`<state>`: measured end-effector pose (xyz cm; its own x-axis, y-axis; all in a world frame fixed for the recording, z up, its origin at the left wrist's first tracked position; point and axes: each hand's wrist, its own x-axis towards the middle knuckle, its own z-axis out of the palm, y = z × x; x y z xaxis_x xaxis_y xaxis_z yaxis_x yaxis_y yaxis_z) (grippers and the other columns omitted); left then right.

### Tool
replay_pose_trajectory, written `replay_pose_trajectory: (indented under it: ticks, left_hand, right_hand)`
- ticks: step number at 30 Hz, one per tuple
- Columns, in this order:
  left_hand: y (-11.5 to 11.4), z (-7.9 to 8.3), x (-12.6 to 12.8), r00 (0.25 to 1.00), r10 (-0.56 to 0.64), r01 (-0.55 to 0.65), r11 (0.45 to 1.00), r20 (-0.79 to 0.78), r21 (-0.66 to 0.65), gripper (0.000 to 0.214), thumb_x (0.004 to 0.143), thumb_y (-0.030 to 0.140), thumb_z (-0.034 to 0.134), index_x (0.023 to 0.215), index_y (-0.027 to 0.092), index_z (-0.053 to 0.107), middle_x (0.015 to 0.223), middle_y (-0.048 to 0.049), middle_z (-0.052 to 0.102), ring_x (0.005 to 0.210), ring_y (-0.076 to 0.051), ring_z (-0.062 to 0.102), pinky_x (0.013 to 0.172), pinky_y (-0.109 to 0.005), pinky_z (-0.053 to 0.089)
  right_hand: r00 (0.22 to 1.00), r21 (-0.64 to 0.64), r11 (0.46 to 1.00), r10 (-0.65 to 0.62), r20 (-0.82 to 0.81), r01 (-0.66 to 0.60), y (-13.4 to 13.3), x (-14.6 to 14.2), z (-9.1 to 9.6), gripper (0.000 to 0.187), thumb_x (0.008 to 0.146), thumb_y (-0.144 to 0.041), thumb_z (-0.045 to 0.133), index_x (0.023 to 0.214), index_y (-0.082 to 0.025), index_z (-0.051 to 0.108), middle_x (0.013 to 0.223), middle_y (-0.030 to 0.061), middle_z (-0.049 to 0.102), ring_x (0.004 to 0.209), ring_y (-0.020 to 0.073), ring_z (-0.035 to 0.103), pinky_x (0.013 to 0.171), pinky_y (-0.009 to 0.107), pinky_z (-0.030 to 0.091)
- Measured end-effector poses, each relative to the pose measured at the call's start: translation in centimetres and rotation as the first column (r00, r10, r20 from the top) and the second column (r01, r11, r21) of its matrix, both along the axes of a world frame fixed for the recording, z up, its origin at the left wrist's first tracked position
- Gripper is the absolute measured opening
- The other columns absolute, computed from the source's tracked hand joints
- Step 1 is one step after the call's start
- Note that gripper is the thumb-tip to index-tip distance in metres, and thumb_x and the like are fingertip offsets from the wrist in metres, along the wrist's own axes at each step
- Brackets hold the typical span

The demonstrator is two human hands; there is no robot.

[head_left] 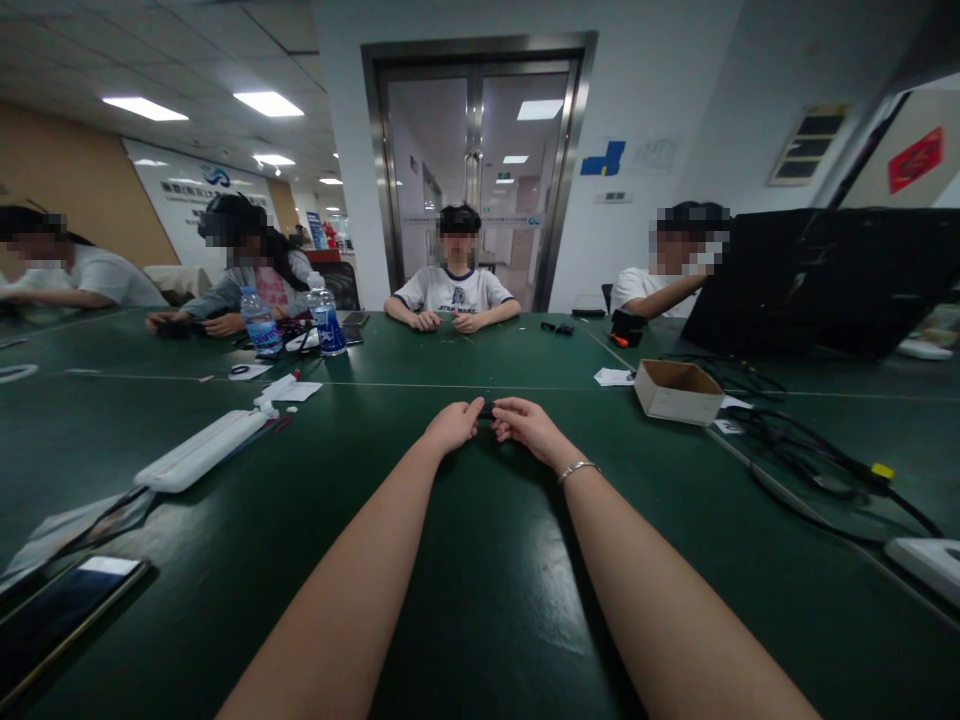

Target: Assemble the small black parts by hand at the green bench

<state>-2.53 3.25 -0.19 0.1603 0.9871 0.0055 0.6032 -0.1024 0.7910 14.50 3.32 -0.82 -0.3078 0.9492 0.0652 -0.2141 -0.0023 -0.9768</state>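
Centrally held item: a small dark object (487,410), located in the gap between the two hands, above the middle of the green table (480,560); its exact form is too small to tell.
Left hand (453,427): thumb and fingers closed on the left end of the object; thumb uppermost, remaining fingers curled beneath.
Right hand (526,425): thumb and forefinger pinching the right end; other fingers bent inward below the object.
Object relative to fingers: lies between the opposed fingertips, mostly covered by them, with only a short dark middle part exposed.
Right wrist: fitted with a silver bracelet (577,470).
Right side of table: an open cardboard box (679,405), with black cables (802,455) to its right and a large black monitor (810,285) farther back.
Left side of table: a long white case (206,452) at mid-distance; a phone (71,620) lying flat at the near edge.
Far left: two plastic bottles (327,322), upright, side by side.
Far side: a seated person (457,292), directly opposite, forearms on the table.
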Motion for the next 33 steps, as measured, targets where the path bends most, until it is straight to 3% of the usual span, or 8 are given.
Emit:
replay_pose_trajectory:
  ticks: [6,13,19,23,28,33]
  left_hand:
    - [-1.9,0.6,0.2,0.988,0.124,-0.114,0.988,-0.093,0.102,0.061,0.093,0.058,0.016,0.069,0.02,0.057,0.067,-0.003,0.062,0.063,-0.018,0.056,0.059,-0.028,0.033]
    - [-1.6,0.1,-0.4,0.994,0.108,-0.104,0.985,-0.02,0.141,0.059,0.094,0.053,0.018,0.062,0.019,0.054,0.062,-0.0038,0.059,0.059,-0.018,0.053,0.059,-0.03,0.033]
    - [-1.7,0.0,-0.4,0.997,0.067,-0.061,0.983,-0.026,0.172,0.052,0.094,0.054,0.023,0.07,0.02,0.054,0.063,-0.0015,0.058,0.06,-0.017,0.053,0.06,-0.029,0.034]
    - [-1.2,-0.7,-0.7,0.992,0.007,-0.028,0.986,0.127,0.165,0.04,0.089,0.056,0.039,0.079,0.019,0.053,0.065,0.0012,0.057,0.058,-0.014,0.052,0.058,-0.026,0.036]
    - [-0.5,-1.1,-1.1,0.904,-0.071,0.026,0.993,0.421,0.114,0.032,0.076,0.045,0.063,0.084,0.017,0.05,0.065,0.0034,0.053,0.054,-0.01,0.049,0.054,-0.023,0.038]
    - [-0.7,-0.6,-1.2,0.861,-0.118,0.059,0.989,0.495,0.133,0.035,0.07,0.041,0.071,0.083,0.017,0.049,0.065,0.0037,0.054,0.056,-0.01,0.051,0.052,-0.021,0.039]
  right_hand:
    - [0.997,0.006,0.997,0.08,0.003,-0.08,-0.2,0.2,0.3,0.035,0.069,-0.017,0.081,0.1,-0.013,0.063,0.068,0.0019,0.065,0.054,0.0099,0.061,0.055,0.02,0.055]
    - [0.99,0.085,0.986,0.139,0.038,-0.141,-0.5,0.4,0.5,0.043,0.066,-0.015,0.081,0.104,-0.017,0.062,0.075,-0.0006,0.065,0.062,0.0101,0.064,0.059,0.018,0.056]
    - [0.996,0.005,0.996,0.085,0.026,-0.085,-0.2,0.3,0.5,0.035,0.072,-0.01,0.078,0.103,-0.012,0.062,0.072,0.0022,0.067,0.057,0.009,0.062,0.058,0.018,0.056]
    - [0.999,-0.041,0.999,0.025,0.023,-0.024,-0.2,0.1,0.6,0.025,0.077,-0.009,0.074,0.098,-0.009,0.06,0.069,0.0059,0.068,0.055,0.0098,0.062,0.055,0.017,0.056]
    - [1.0,-0.029,0.999,0.013,0.023,-0.012,-0.3,0.0,0.5,0.021,0.08,-0.01,0.073,0.095,-0.008,0.06,0.068,0.0082,0.068,0.054,0.0107,0.062,0.052,0.017,0.054]
    - [0.999,-0.034,0.999,0.022,0.027,-0.021,-0.3,0.0,0.6,0.017,0.081,-0.011,0.072,0.093,-0.008,0.06,0.068,0.0083,0.068,0.054,0.0106,0.062,0.053,0.017,0.055]
